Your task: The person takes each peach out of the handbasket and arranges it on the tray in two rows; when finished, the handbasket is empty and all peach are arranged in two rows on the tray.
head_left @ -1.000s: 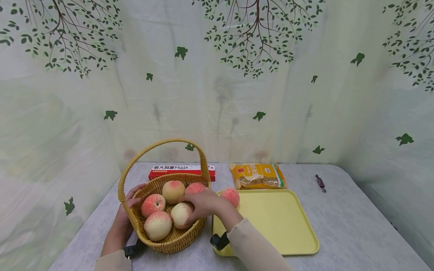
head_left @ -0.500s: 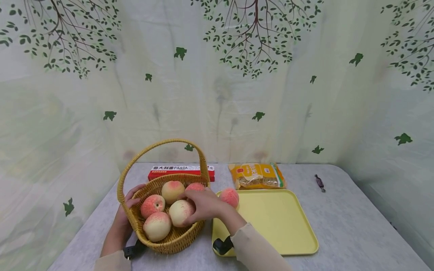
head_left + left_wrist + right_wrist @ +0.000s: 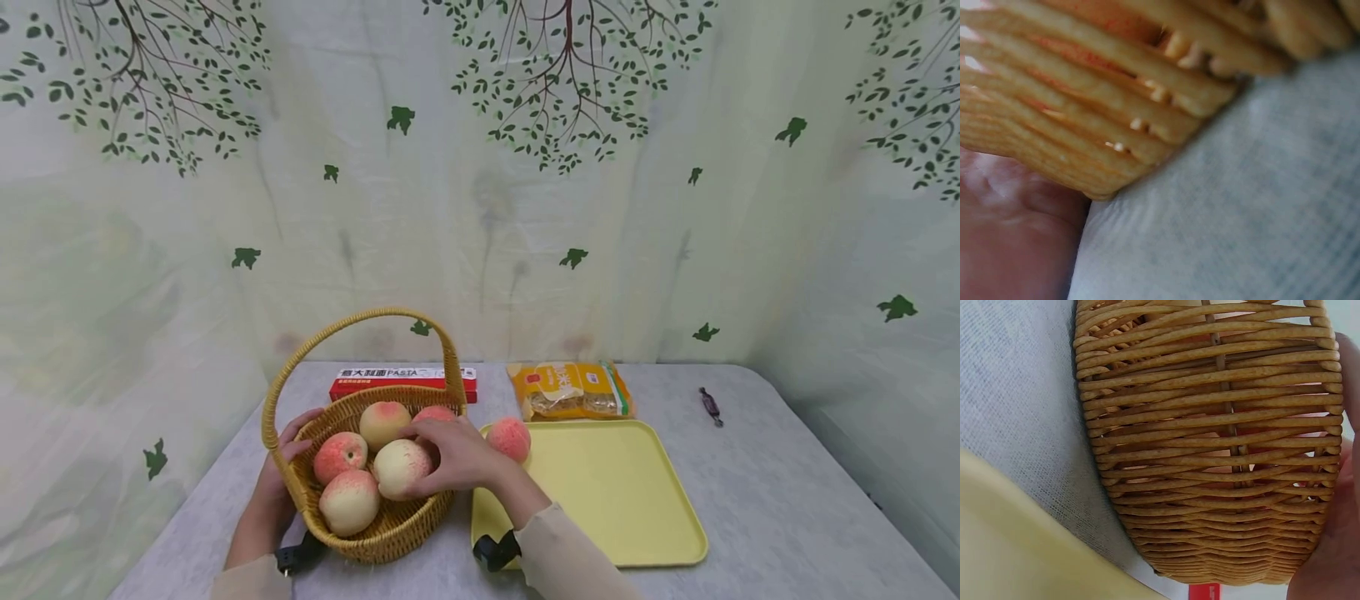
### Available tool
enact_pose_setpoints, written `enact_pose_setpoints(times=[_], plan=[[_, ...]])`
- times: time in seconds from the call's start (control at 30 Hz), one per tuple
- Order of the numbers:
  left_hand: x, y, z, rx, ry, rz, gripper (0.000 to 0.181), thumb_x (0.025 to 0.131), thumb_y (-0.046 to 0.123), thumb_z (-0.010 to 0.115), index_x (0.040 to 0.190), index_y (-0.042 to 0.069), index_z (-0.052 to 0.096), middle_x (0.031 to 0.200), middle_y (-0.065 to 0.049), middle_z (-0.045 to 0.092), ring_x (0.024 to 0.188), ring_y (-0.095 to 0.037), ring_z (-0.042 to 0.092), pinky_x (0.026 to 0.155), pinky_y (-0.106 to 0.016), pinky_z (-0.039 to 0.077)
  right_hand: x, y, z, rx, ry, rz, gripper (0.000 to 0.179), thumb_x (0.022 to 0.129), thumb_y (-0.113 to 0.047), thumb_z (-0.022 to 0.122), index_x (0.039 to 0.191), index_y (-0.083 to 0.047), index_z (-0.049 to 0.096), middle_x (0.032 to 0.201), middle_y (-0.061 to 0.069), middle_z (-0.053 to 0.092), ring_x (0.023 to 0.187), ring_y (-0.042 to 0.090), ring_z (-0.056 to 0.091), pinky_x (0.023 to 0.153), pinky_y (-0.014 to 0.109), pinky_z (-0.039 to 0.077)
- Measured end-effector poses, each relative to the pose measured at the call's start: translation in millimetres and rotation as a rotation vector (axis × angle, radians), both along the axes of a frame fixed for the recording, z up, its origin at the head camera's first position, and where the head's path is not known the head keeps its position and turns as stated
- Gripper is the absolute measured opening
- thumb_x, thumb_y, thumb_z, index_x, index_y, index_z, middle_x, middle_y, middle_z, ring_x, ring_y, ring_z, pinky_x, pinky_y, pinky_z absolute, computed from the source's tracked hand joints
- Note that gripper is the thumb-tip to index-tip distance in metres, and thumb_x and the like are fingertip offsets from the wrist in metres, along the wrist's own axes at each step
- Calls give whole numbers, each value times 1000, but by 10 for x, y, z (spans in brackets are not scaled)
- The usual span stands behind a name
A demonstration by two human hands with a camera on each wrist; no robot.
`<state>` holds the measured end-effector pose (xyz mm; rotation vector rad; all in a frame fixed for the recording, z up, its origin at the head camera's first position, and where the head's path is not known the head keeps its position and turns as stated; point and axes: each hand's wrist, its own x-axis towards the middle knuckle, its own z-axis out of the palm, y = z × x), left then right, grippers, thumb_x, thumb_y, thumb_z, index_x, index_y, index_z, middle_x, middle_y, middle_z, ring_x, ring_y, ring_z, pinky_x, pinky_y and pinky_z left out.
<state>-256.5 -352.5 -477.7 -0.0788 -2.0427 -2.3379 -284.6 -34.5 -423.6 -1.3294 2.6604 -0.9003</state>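
Pale cloth (image 3: 480, 250) printed with branches and green leaves hangs behind and to both sides of a grey table (image 3: 757, 508). On the left of the table stands an upright wicker basket (image 3: 405, 537), its tall arched handle (image 3: 375, 314) rising over five peaches. The person's right hand (image 3: 459, 454) reaches in across the right rim and pinches a pale peach (image 3: 402, 469), thumb at its near right side and fingers at its far side; this peach lies within the basket, right of the middle. Beyond those fingers a pink peach (image 3: 435, 413) shows in part. A yellowish peach (image 3: 384, 424) sits at the far side, a red peach (image 3: 341, 458) at the left, and a cream and pink peach (image 3: 349, 502) nearest the person. The left hand (image 3: 289, 448) touches the basket's left side, thumb near the rim; most of its fingers are hidden, so I cannot tell how far they curl.

Just right of the basket is a yellow tray (image 3: 607, 475), with a round pink peach (image 3: 509, 438) at its far left corner. Behind the basket lies a red and white pasta box (image 3: 405, 385); beyond the tray, an orange food packet (image 3: 570, 390). Far right lies a small dark object (image 3: 710, 407).
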Motion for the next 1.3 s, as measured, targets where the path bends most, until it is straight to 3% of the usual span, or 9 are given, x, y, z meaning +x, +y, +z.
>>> enact_pose_setpoints(times=[0.23, 0.5, 0.6, 0.9, 1.3], plan=[[-16, -16, -37, -3, 6, 0, 45, 105, 19, 39, 150, 22, 35, 128, 11, 56, 111, -1, 60, 92, -20, 50, 9, 12, -5, -63, -43, -1, 64, 76, -58, 77, 131, -36, 54, 120, -18, 61, 111, 1, 53, 96, 32, 38], [3, 7, -33, -25, 12, 14, 44, 106, 16, 38, 150, 20, 35, 125, 13, 58, 110, 0, 61, 91, -19, 50, 56, 118, 26, -320, -390, 47, 58, 79, -36, 80, 131, -32, 54, 124, -8, 58, 104, 5, 60, 90, 26, 49], [3, 2, -24, -24, 12, 11, 45, 106, 17, 38, 151, 19, 33, 126, 12, 57, 110, 0, 61, 91, -19, 50, 66, 167, 35, -391, -478, 55, 57, 81, -31, 79, 132, -32, 54, 121, -5, 58, 102, 10, 61, 86, 28, 53], [18, -11, -31, -32, -29, 26, 46, 106, 19, 40, 151, 22, 34, 127, 12, 57, 111, 0, 60, 91, -20, 50, 161, 307, 93, -462, -504, 55, 56, 81, -31, 77, 133, -34, 55, 128, -6, 59, 110, 18, 57, 95, 40, 49], [15, -11, -47, -36, -6, 22, 46, 106, 20, 38, 152, 21, 33, 128, 11, 56, 112, -1, 60, 92, -20, 50, 298, 495, 187, -453, -532, 68, 61, 82, -32, 76, 137, -27, 48, 134, 0, 55, 113, 16, 58, 94, 35, 51]])
